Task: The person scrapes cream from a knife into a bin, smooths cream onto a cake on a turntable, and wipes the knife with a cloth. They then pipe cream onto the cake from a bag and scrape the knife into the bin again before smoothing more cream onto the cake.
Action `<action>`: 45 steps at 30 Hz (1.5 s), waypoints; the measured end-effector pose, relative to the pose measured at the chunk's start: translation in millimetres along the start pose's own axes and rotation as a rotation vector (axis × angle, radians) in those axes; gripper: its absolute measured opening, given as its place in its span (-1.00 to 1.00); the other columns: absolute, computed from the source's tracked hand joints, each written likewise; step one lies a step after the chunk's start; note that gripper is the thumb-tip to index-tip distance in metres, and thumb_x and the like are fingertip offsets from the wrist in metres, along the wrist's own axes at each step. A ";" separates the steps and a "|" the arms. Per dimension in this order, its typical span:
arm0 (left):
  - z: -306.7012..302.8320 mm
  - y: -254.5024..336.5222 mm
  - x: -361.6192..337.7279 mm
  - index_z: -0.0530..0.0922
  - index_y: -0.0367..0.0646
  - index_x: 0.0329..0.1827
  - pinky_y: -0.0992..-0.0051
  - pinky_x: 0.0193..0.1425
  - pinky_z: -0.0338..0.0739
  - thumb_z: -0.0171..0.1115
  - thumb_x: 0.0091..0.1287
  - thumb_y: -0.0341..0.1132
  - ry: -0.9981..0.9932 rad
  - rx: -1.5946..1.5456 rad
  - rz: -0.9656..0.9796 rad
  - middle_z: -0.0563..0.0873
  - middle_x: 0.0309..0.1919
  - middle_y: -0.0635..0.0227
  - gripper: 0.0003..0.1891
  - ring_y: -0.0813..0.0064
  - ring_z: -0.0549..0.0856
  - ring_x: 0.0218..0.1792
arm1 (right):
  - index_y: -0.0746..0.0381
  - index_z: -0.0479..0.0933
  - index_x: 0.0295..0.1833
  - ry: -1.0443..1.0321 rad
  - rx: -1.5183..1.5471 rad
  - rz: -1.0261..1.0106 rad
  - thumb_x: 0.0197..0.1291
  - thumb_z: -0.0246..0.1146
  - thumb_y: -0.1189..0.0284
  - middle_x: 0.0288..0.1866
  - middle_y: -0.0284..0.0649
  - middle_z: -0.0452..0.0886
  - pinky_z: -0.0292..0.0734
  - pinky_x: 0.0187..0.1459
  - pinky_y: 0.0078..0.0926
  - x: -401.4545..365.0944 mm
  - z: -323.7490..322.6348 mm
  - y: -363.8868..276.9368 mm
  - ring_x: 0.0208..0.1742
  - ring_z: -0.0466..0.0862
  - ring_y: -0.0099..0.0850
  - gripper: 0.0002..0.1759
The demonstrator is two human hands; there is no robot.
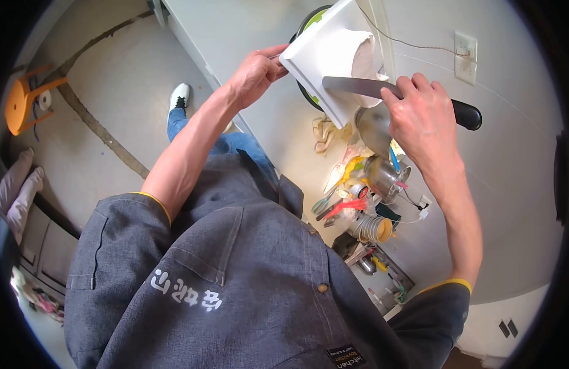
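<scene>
My left hand (260, 75) grips the near-left edge of a white cutting board (306, 72), which is tilted up off the counter. On the board lies a white, soft-looking mass (341, 54) with a curled, folded far side; its exact kind I cannot tell. My right hand (421, 111) is wrapped round a large kitchen knife (352, 86) with a black handle, its blade resting across the board against the white mass. Behind the board shows part of a round, black-rimmed thing with green inside (314, 19), mostly hidden.
A metal pot (375, 130), a beige cloth (329, 135), a metal canister (385, 175), a stack of paper cups (377, 229) and a tray of utensils (383, 270) line the counter to the right. A wall socket (465, 56) has a cord plugged in. An orange stool (27, 101) and another person's legs (19, 190) are at left.
</scene>
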State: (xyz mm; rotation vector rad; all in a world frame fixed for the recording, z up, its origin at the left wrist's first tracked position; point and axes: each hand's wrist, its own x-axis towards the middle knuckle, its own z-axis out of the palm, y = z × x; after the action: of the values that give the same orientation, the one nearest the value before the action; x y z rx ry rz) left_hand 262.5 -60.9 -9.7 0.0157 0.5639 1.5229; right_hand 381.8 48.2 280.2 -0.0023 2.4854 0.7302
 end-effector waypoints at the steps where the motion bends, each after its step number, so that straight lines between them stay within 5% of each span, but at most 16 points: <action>1: 2.8 -0.8 -2.3 0.26 -0.53 0.65 0.25 0.78 0.29 -0.16 0.02 -0.77 0.014 -0.018 0.020 0.51 0.56 -0.03 -0.09 0.18 0.53 0.56 | 0.22 0.68 -0.45 -0.006 0.002 -0.005 -0.01 0.37 0.46 -0.36 -0.22 0.68 0.56 -0.24 -0.30 0.2 -1.3 -0.9 -0.17 0.71 -0.32 -0.93; 6: -3.8 -11.7 -10.0 0.28 -0.52 0.63 0.26 0.76 0.31 -0.15 0.09 -0.80 0.079 -0.034 -0.071 0.45 0.60 -0.05 -0.14 0.16 0.52 0.58 | 0.14 0.75 -0.24 -0.090 -0.025 -0.034 -0.07 0.38 0.53 -0.35 -0.28 0.59 0.57 -0.20 -0.31 -1.2 -2.5 -2.0 -0.15 0.66 -0.32 -0.79; 9: -6.5 -16.8 -14.1 0.30 -0.52 0.62 0.27 0.73 0.37 -0.14 0.14 -0.79 0.064 -0.035 -0.092 0.45 0.59 -0.07 -0.18 0.15 0.52 0.57 | 0.19 0.70 -0.44 -0.123 0.063 -0.064 -0.03 0.38 0.44 -0.38 -0.25 0.66 0.59 -0.22 -0.28 -0.7 -3.8 -1.2 -0.18 0.71 -0.30 -0.94; 16: -9.1 -18.4 -11.9 0.34 -0.53 0.60 0.31 0.65 0.47 -0.12 0.18 -0.77 0.031 -0.004 -0.102 0.51 0.54 -0.08 -0.22 0.18 0.56 0.55 | 0.14 0.75 -0.20 0.168 0.053 0.088 0.00 0.41 0.55 -0.30 -0.28 0.67 0.61 -0.22 -0.23 12.6 -6.0 28.9 -0.20 0.68 -0.27 -0.80; 19: -7.1 -21.9 -14.4 0.34 -0.53 0.60 0.32 0.66 0.45 -0.13 0.16 -0.77 0.049 0.027 -0.143 0.53 0.54 -0.06 -0.21 0.20 0.56 0.55 | 0.15 0.73 -0.24 0.177 -0.017 0.102 0.04 0.40 0.56 -0.32 -0.26 0.67 0.60 -0.23 -0.24 24.8 -3.2 38.4 -0.21 0.69 -0.27 -0.86; 31: -8.1 -19.9 -13.2 0.37 -0.54 0.58 0.35 0.71 0.39 -0.15 0.09 -0.75 -0.013 -0.016 -0.054 0.63 0.46 0.02 -0.19 0.27 0.60 0.50 | 0.16 0.71 -0.37 0.026 0.021 0.043 -0.05 0.39 0.52 -0.42 -0.25 0.67 0.65 -0.27 -0.25 34.5 3.2 37.0 -0.24 0.71 -0.25 -0.92; 34: -4.8 -17.7 -16.6 0.37 -0.55 0.57 0.34 0.71 0.39 -0.15 0.09 -0.75 -0.019 -0.015 -0.058 0.65 0.43 0.01 -0.19 0.27 0.62 0.48 | 0.08 0.83 -0.15 -0.091 -0.050 0.009 0.12 0.46 0.50 -0.28 -0.31 0.76 0.68 -0.18 -0.24 30.0 -6.0 28.7 -0.18 0.72 -0.29 -0.83; 37: -1.8 -17.5 -18.9 0.37 -0.55 0.57 0.33 0.71 0.39 -0.16 0.09 -0.74 -0.001 -0.027 -0.080 0.65 0.43 0.01 -0.19 0.27 0.63 0.47 | 0.15 0.72 -0.36 0.013 -0.010 -0.034 0.00 0.38 0.51 -0.41 -0.30 0.66 0.64 -0.22 -0.29 26.7 -6.2 24.3 -0.19 0.72 -0.32 -0.94; 40: -1.8 -19.5 -18.6 0.38 -0.55 0.57 0.33 0.70 0.41 -0.16 0.09 -0.74 0.009 -0.018 -0.090 0.65 0.42 0.00 -0.19 0.28 0.64 0.46 | 0.14 0.71 -0.36 0.121 -0.015 0.013 0.01 0.37 0.53 -0.41 -0.31 0.65 0.63 -0.21 -0.31 28.3 -3.5 28.5 -0.18 0.71 -0.33 -0.94; 45: -4.4 -25.2 -17.5 0.40 -0.55 0.56 0.33 0.69 0.42 -0.16 0.10 -0.75 0.002 0.022 -0.103 0.66 0.41 0.00 -0.20 0.28 0.66 0.44 | 0.09 0.81 -0.18 -0.001 -0.088 0.053 0.16 0.46 0.49 -0.34 -0.33 0.72 0.65 -0.23 -0.25 37.3 -0.8 44.4 -0.21 0.70 -0.30 -0.88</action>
State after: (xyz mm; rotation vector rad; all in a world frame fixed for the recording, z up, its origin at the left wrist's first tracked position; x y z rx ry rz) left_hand 285.4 -80.7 -16.5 0.0018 0.5748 1.4165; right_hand 342.9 91.1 284.2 0.0313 2.4589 0.8611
